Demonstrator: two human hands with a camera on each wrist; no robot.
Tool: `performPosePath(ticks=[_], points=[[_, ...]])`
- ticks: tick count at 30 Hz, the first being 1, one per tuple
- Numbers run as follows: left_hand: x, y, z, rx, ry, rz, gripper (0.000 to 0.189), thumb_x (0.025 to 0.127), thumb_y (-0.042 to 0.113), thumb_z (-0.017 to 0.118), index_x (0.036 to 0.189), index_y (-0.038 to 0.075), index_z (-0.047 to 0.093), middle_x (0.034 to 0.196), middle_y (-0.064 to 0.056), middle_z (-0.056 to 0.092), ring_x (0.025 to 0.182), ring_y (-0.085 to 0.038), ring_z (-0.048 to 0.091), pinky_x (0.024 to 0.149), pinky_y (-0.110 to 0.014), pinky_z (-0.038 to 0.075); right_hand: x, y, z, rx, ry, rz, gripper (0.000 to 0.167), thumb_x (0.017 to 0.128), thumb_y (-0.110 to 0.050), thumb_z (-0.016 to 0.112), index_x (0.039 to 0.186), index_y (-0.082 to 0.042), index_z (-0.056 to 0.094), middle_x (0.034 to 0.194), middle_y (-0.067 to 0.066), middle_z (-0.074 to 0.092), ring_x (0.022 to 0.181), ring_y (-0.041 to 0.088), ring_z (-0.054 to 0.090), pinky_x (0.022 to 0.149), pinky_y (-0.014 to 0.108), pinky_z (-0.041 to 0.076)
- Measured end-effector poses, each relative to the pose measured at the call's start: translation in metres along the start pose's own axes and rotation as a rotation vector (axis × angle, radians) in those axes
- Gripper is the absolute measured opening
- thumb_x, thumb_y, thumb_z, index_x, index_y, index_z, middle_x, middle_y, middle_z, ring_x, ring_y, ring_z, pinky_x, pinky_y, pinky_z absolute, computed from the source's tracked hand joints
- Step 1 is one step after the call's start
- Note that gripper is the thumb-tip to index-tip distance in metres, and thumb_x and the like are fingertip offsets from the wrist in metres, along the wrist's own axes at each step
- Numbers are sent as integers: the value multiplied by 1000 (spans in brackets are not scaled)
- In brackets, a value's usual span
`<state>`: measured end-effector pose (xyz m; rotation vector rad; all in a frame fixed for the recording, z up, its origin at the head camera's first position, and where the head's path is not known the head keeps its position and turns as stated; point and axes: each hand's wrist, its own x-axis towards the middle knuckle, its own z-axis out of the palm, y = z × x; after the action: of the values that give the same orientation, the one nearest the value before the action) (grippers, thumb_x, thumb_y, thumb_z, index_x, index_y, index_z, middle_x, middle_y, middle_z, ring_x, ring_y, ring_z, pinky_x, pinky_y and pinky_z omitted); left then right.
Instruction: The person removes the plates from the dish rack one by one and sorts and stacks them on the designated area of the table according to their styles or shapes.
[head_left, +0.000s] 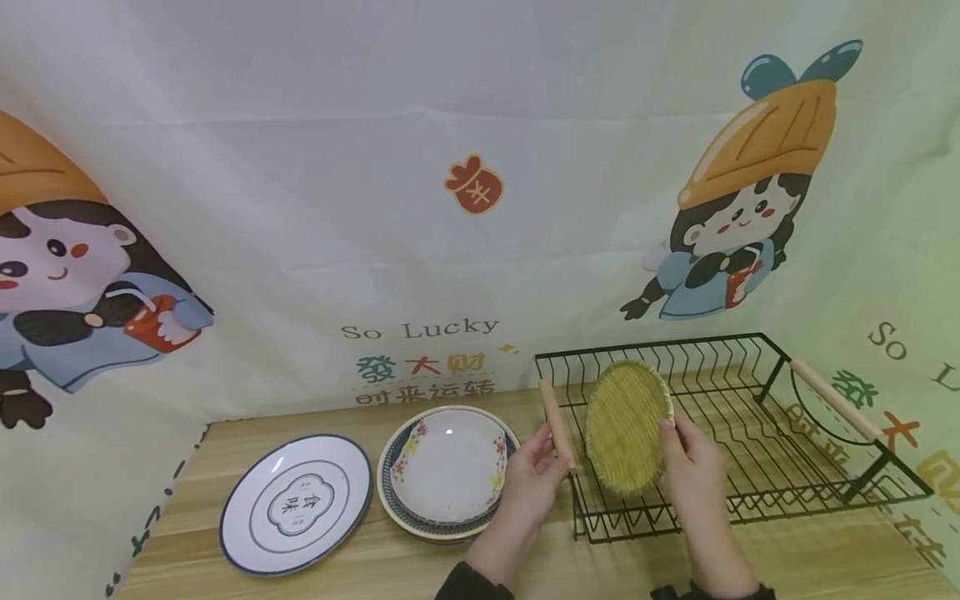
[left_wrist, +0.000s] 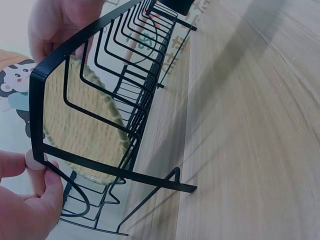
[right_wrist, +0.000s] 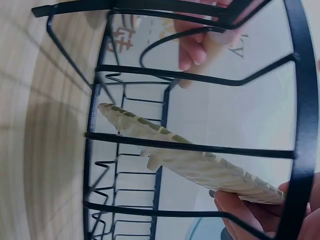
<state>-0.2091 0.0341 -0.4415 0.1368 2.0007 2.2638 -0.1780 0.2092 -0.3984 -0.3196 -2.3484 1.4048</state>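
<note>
An oval woven bamboo tray (head_left: 626, 429) is inside the left end of a black wire dish rack (head_left: 906, 469), tilted on edge. My right hand (head_left: 697, 471) pinches the tray's right rim between thumb and fingers. In the right wrist view the tray (right_wrist: 200, 170) appears nearly edge-on behind the wires. Whether its lower edge touches the rack's bottom is unclear. My left hand (head_left: 532, 479) holds the rack's left wooden handle (head_left: 555, 421), with the thumb and fingers around its near part, as the left wrist view also shows.
Left of the rack, a stack of plates topped by a floral white plate (head_left: 450, 467) sits on the wooden table (head_left: 187, 500). Further left lies a blue-rimmed white plate (head_left: 300, 504). A printed cloth (head_left: 315, 192) hangs behind. The rack's other wooden handle (head_left: 836, 400) is at the right.
</note>
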Motion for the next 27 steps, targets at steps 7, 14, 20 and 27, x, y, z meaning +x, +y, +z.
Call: performPosePath(ticks=[7, 14, 20, 27], points=[[0, -2, 1, 8, 8, -11, 57, 90, 6, 60, 141, -3, 37, 133, -23, 48, 111, -26, 58, 93, -33, 52, -1, -5, -8, 195, 53, 86, 47, 101, -28, 42, 139, 0, 44, 133, 20, 52, 112, 23, 55, 72, -3, 40], [1, 0, 0, 3, 13, -5, 57, 89, 4, 60, 141, -3, 37, 131, -22, 50, 105, -20, 60, 88, -29, 52, -6, -14, -11, 682, 147, 173, 44, 98, -25, 49, 138, -6, 47, 131, 6, 52, 103, 6, 59, 74, 16, 55], [2, -1, -1, 2, -3, 2, 58, 90, 6, 59, 142, -5, 35, 131, -22, 51, 103, -20, 60, 89, -28, 52, -10, -20, -9, 1012, 129, 246, 48, 97, -23, 51, 141, -5, 42, 129, 4, 50, 105, 10, 61, 82, 21, 56], [1, 0, -3, 43, -6, -12, 49, 88, 18, 63, 134, 7, 50, 126, -11, 57, 107, -20, 58, 92, -33, 51, -16, -24, -10, 1203, -95, 330, 43, 98, -22, 49, 136, -6, 42, 125, 7, 50, 100, 15, 62, 86, 25, 55]])
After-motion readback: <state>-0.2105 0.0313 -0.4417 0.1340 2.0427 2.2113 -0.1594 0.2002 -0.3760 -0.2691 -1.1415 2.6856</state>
